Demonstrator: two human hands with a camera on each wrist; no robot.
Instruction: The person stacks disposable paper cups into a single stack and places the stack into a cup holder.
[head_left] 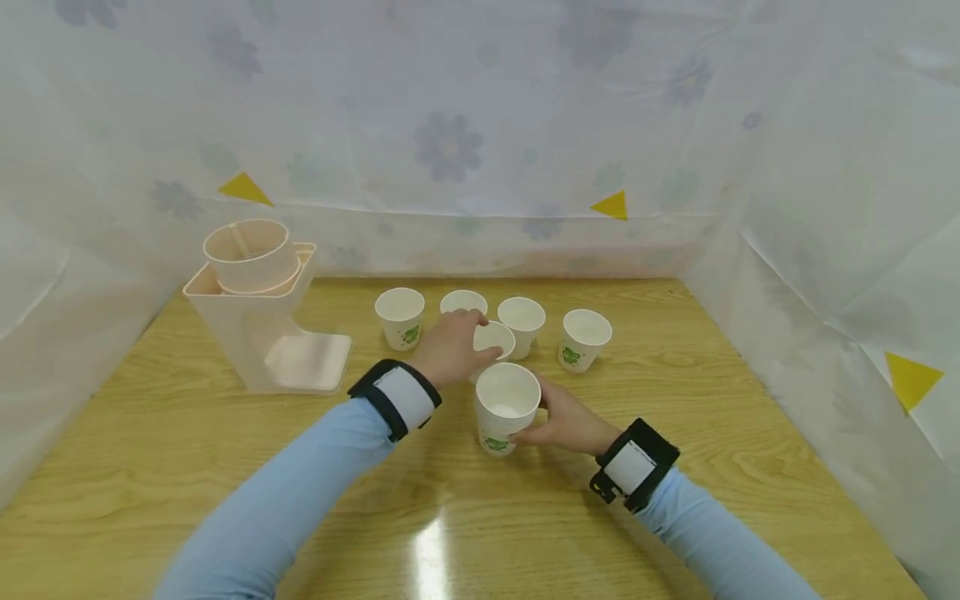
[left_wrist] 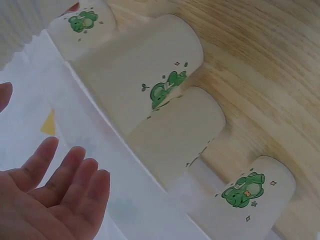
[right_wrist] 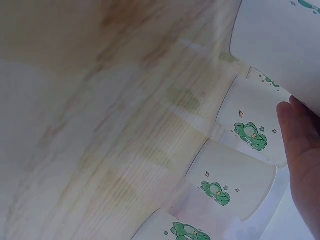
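My right hand [head_left: 566, 419] grips a stack of nested white paper cups [head_left: 507, 404] near the middle of the table, thumb on the near side. The stack has a green cartoon print and stands upright, mouth up. Just behind it is a single paper cup [head_left: 495, 336], partly hidden by my left hand [head_left: 452, 346]. That hand reaches over from the left, thumb and fingers apart beside the cup's rim. In the left wrist view, the left fingers [left_wrist: 75, 175] are loosely spread with nothing between them. The right wrist view catches the stack [right_wrist: 280, 45] against the right fingers.
Several more paper cups stand upright in a loose row behind, from a left cup [head_left: 400, 312] to a right cup [head_left: 585, 337]. A pale pink stand with a round container [head_left: 255, 258] on top is at the left. White sheeting [head_left: 450, 83] encloses the wooden table [head_left: 712, 400].
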